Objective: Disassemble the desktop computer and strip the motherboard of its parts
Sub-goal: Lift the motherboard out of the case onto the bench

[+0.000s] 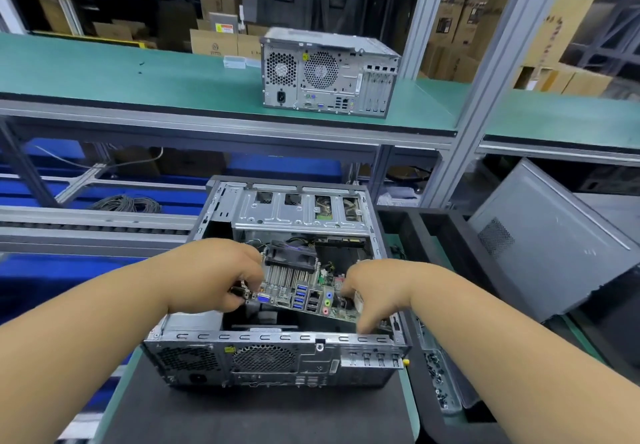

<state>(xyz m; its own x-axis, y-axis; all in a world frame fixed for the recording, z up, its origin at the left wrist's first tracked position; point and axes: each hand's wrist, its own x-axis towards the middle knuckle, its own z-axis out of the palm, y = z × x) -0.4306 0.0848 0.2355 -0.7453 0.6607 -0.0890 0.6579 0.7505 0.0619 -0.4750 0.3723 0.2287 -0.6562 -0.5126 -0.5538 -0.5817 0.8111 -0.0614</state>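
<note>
The open computer case (277, 350) lies on the counter (242, 419). Inside it, the motherboard (304, 296) is tilted up, gripped at each end by the left hand (221, 277) and right hand (372, 293). Any cable not yet unplugged could snag the board, or its edge could catch the case rim.

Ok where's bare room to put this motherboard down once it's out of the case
Bare dark mat in front of the open case, between your forearms. Also the green shelf left of the closed tower. Crowded: the right side, with black trays, a screw bin and a leaning side panel.
</note>
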